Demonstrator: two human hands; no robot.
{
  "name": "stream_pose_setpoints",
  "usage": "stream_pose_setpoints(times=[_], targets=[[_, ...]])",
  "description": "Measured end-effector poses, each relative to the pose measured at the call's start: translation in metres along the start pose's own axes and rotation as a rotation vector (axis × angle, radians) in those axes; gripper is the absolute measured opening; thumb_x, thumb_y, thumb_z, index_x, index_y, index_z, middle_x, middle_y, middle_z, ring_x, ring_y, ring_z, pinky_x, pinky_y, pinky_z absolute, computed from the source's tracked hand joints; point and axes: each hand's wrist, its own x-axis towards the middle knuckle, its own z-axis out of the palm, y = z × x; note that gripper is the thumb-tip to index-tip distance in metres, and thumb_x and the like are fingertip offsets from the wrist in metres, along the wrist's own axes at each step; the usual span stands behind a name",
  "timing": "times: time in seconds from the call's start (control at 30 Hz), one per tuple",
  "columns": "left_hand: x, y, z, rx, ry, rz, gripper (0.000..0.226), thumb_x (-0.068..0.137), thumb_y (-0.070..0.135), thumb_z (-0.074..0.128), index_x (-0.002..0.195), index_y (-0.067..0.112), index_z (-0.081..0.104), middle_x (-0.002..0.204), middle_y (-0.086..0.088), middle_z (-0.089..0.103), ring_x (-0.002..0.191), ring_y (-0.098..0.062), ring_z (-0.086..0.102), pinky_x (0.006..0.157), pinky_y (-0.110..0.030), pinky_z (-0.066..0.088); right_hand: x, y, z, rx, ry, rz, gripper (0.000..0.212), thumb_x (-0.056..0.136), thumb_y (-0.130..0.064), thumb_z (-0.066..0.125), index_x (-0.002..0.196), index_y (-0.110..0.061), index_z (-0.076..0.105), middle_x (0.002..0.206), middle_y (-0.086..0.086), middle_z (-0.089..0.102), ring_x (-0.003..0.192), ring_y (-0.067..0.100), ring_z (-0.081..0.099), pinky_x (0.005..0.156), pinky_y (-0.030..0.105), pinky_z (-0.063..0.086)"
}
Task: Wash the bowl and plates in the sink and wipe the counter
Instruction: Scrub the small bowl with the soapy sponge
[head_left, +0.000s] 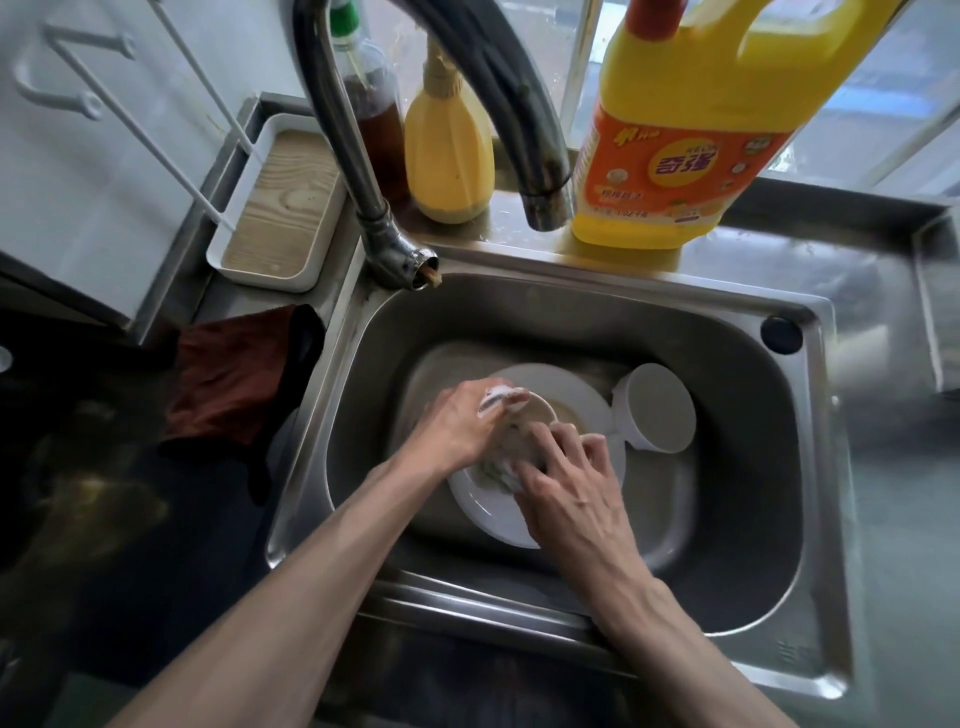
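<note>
Head: left hand, right hand on bowl

1. Both forearms are bare from the lower edge of view up to the wrists: the left forearm by the front-left corner of the sink, the right forearm over its front rim.
2. Both are lean, with long muscle lines.
3. The right hand, over the sink's middle, has raised veins and tendons on its back.
4. The left hand, also over the sink's middle, carries white suds on its fingers.

Head-worn wide-angle view, looking steeply down, close over sink
</note>
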Motion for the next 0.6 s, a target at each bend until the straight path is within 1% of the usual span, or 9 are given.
stream_pose_setpoints(times=[0.07,0.1,0.2,0.23,0.3,0.37,0.43,0.5,0.6], targets=[[0.002,0.005,0.003,-0.009,0.062,-0.014,0.031,0.095,0.056,0.049,0.115,0.042,0.069,0.115,0.003,0.073,0.107,-0.023,0.067,0.091,-0.043,0.056,0.001,-0.013,0.007,0.033,0.027,0.106,0.017,0.079,-0.022,0.082,0.094,-0.017,0.076,0.116,0.006,0.064,0.101,0.029,0.059,0.081,0.042,0.042],[0.003,0.007,0.008,-0.021,0.116,-0.053,0.031,0.098,0.053,0.049,0.117,0.039,0.07,0.115,0.001,0.073,0.108,-0.024,0.066,0.089,-0.04,0.054,0.004,-0.019,0.01,0.155,0.02,0.209,0.014,0.085,-0.03,0.076,0.092,-0.018,0.075,0.113,0.004,0.064,0.097,0.026,0.059,0.08,0.043,0.045],[0.004,0.008,0.019,-0.035,0.268,-0.161,0.024,0.104,0.045,0.052,0.115,0.034,0.069,0.109,-0.001,0.072,0.104,-0.025,0.066,0.078,-0.035,0.048,0.024,-0.024,0.01,0.858,-0.145,0.608,0.026,0.095,-0.04,0.067,0.088,-0.017,0.076,0.102,-0.004,0.065,0.089,0.016,0.064,0.083,0.049,0.054],[0.005,0.008,0.021,-0.047,0.293,-0.16,0.021,0.104,0.042,0.052,0.113,0.033,0.069,0.105,0.0,0.071,0.101,-0.024,0.066,0.077,-0.036,0.05,0.029,-0.021,0.009,1.025,-0.172,0.661,0.021,0.095,-0.036,0.071,0.089,-0.017,0.078,0.102,-0.003,0.067,0.089,0.015,0.066,0.086,0.05,0.056],[0.007,0.01,0.018,-0.05,0.297,-0.142,0.018,0.105,0.038,0.052,0.109,0.032,0.068,0.099,0.002,0.069,0.095,-0.021,0.066,0.077,-0.039,0.054,0.033,-0.012,0.008,1.114,-0.169,0.636,0.012,0.092,-0.029,0.077,0.092,-0.018,0.081,0.104,-0.002,0.069,0.092,0.016,0.069,0.088,0.049,0.057],[0.007,0.012,0.014,-0.021,0.278,-0.115,0.016,0.106,0.036,0.051,0.106,0.032,0.067,0.096,0.002,0.068,0.091,-0.02,0.065,0.077,-0.039,0.056,0.032,-0.005,0.008,1.115,-0.2,0.559,0.015,0.092,-0.03,0.078,0.097,-0.017,0.081,0.107,-0.002,0.068,0.092,0.016,0.069,0.086,0.045,0.058],[0.006,0.009,0.01,-0.017,0.248,-0.103,0.016,0.106,0.036,0.051,0.105,0.033,0.067,0.098,0.0,0.069,0.095,-0.022,0.067,0.081,-0.042,0.057,0.03,0.0,0.008,0.985,-0.242,0.458,0.022,0.093,-0.038,0.076,0.101,-0.018,0.08,0.11,-0.005,0.064,0.093,0.015,0.067,0.082,0.043,0.057],[0.004,0.007,0.007,0.016,0.222,-0.109,0.019,0.105,0.039,0.053,0.109,0.034,0.07,0.104,-0.002,0.072,0.099,-0.026,0.067,0.082,-0.039,0.055,0.028,0.007,0.011,0.689,-0.258,0.27,0.021,0.093,-0.043,0.072,0.1,-0.025,0.079,0.114,-0.007,0.063,0.1,0.02,0.064,0.083,0.045,0.05],[0.004,0.003,0.001,0.123,0.188,-0.087,0.024,0.104,0.038,0.054,0.121,0.035,0.071,0.115,-0.002,0.074,0.107,-0.027,0.067,0.083,-0.036,0.052,0.027,0.024,0.009,0.283,-0.165,-0.014,0.013,0.084,-0.03,0.082,0.097,-0.029,0.08,0.117,0.0,0.063,0.11,0.03,0.058,0.087,0.046,0.043]])
